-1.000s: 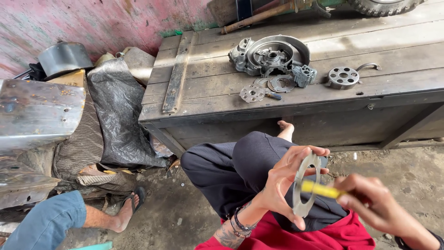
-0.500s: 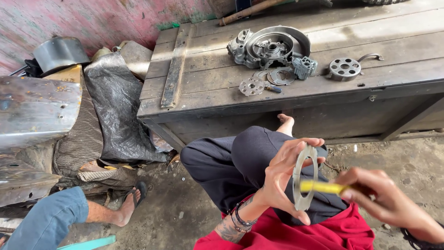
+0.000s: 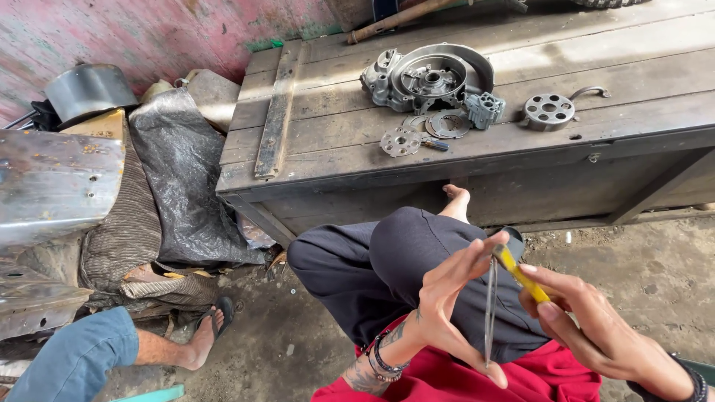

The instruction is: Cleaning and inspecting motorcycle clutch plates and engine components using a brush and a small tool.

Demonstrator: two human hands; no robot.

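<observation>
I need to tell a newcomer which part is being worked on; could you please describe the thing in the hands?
Below the wooden bench, over the black-trousered knee, the left hand holds a thin grey metal ring edge-on. Unlike the parts on the bench, it touches a yellow-handled tool.

Weathered wooden bench [image 3: 335, 160], pink wall [image 3: 149, 37], dusty concrete floor [image 3: 640, 260]
</observation>
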